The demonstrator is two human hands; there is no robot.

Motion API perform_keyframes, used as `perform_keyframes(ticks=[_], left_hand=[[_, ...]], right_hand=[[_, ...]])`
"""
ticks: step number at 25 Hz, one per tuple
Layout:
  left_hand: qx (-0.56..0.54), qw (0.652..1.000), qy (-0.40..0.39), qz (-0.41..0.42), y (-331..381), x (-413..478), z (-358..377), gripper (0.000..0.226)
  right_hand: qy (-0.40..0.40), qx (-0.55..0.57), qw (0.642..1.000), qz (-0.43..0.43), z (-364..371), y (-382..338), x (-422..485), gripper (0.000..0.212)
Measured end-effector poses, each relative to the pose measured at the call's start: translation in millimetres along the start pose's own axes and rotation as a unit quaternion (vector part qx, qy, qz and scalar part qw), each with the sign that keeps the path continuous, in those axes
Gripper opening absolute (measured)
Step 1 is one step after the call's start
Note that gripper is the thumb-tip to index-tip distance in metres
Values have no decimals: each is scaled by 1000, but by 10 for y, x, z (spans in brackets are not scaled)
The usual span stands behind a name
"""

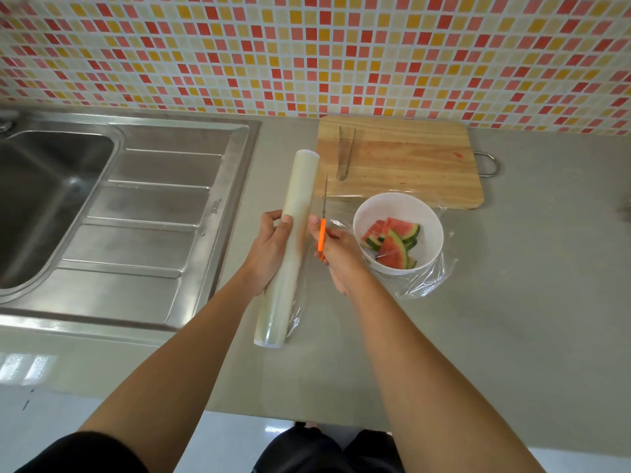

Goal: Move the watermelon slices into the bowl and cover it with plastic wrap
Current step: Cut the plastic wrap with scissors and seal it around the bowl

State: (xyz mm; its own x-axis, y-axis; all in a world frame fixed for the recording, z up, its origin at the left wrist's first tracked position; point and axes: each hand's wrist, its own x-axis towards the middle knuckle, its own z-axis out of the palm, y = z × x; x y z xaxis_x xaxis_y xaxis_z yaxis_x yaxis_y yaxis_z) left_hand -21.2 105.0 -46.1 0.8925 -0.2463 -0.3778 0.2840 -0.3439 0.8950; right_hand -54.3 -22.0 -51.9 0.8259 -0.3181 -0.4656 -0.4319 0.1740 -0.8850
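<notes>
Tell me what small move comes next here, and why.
Probably draw the knife in the right hand through the film beside the roll that the left hand grips: the slices are already in the bowl, film draped over it.

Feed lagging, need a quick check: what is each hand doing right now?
Left hand: grips the long pale roll of plastic wrap.
Right hand: grips the thin orange-handled knife.
</notes>
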Motion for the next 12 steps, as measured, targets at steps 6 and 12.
perform_keyframes(ticks=[6, 12], left_hand=[[-9, 1000, -14, 2, -58, 35, -34, 39], [5, 1000, -21, 1, -65, 28, -57, 43]], right_hand=[[-11, 16, 1000, -4, -5, -56, 41, 46], [-6, 11, 1000, 1, 28, -99, 106, 50]])
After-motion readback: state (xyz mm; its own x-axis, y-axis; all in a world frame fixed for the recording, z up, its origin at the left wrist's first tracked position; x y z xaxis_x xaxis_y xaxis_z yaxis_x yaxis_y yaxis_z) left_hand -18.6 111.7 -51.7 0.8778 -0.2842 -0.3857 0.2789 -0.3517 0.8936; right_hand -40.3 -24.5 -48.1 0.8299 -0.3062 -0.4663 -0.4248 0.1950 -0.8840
